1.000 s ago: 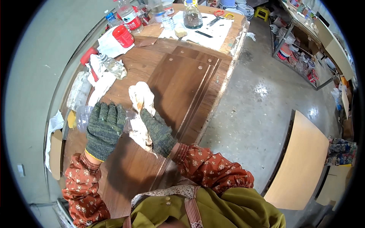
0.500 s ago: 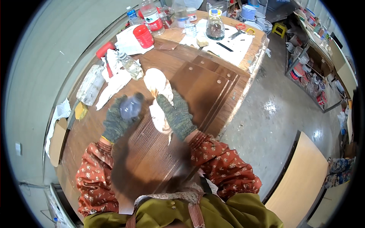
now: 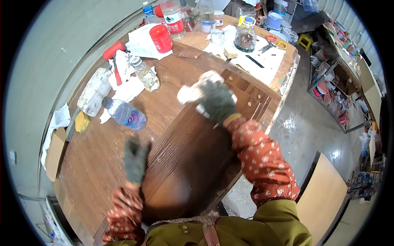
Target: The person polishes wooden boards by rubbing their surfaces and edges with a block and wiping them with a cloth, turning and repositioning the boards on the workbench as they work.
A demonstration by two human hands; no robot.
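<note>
A dark brown wooden panel (image 3: 193,164) lies along the workbench in front of me. My right hand (image 3: 216,101), in a dark knitted glove, is closed on a white cloth (image 3: 189,92) and presses it onto the far part of the panel. My left hand (image 3: 134,160), gloved too, lies flat with fingers apart at the panel's near left edge and holds nothing. A small plastic water bottle (image 3: 124,114) lies on its side on the bench, left of the panel and apart from both hands.
Along the bench's left and far sides are a second small bottle (image 3: 145,74), a red can (image 3: 161,38), a red-handled tool (image 3: 114,57), white rags, a large glass jar (image 3: 246,36) on white paper and taller bottles. Concrete floor, a shelf rack and a leaning board (image 3: 324,197) are at right.
My left hand has put down the small bottle it held, which now lies at left, and moved back to the panel's near edge. My right hand has moved the cloth farther away.
</note>
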